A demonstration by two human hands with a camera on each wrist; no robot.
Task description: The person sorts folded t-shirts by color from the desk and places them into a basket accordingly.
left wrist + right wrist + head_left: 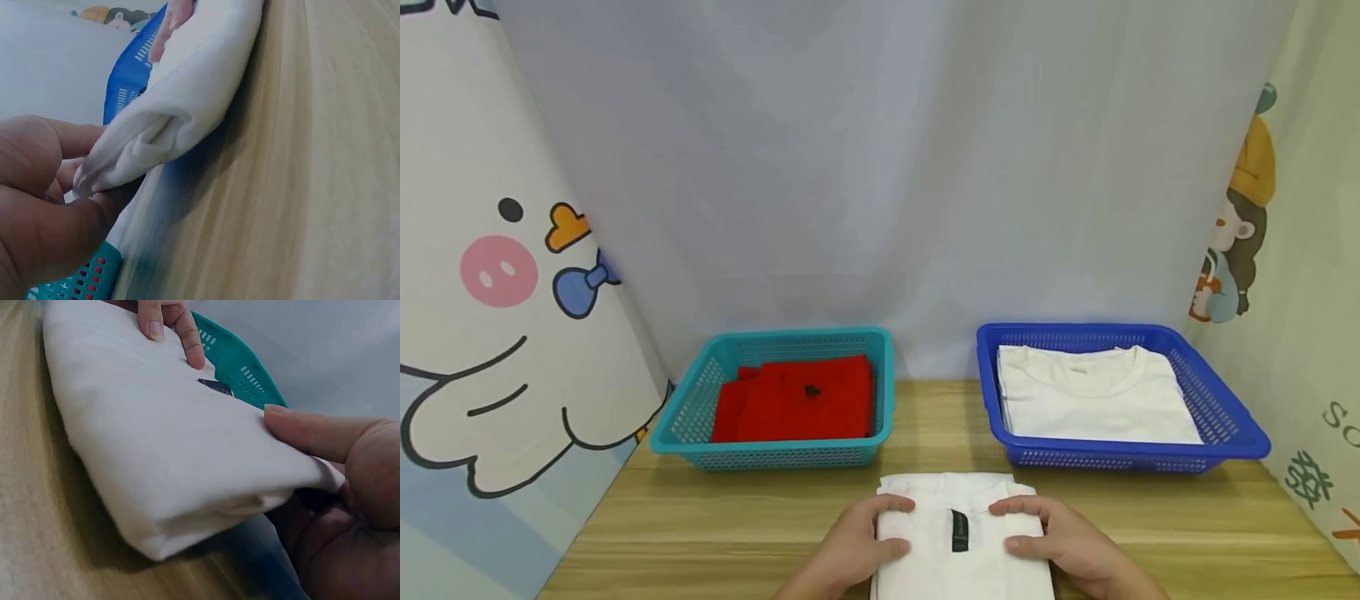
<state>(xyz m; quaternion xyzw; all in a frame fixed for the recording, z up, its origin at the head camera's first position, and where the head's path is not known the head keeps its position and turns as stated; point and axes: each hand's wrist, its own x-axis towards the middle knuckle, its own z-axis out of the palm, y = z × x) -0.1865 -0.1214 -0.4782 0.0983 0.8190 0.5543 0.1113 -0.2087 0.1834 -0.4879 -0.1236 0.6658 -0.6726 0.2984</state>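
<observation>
A folded white T-shirt [966, 567] with a dark neck label [960, 531] lies at the table's front edge in the head view. My left hand [867, 540] grips its left side, thumb and a finger on top. On the opposite side my right hand [1063, 540] pinches it, other fingers tucked underneath and partly hidden. In the left wrist view, the rolled layers of the shirt [181, 100] show beside the left hand [47, 200]. The right wrist view shows the right thumb [312, 432] pressing the shirt's upper face, with its edge tilted above the wood.
Behind on the left stands a teal basket [775, 454] holding folded red clothing [805, 408]. A blue basket [1120, 450] at the back right contains a folded white shirt [1090, 396]. The wooden table [700, 517] ends at a pale curtain [887, 167], with printed cloths at both sides.
</observation>
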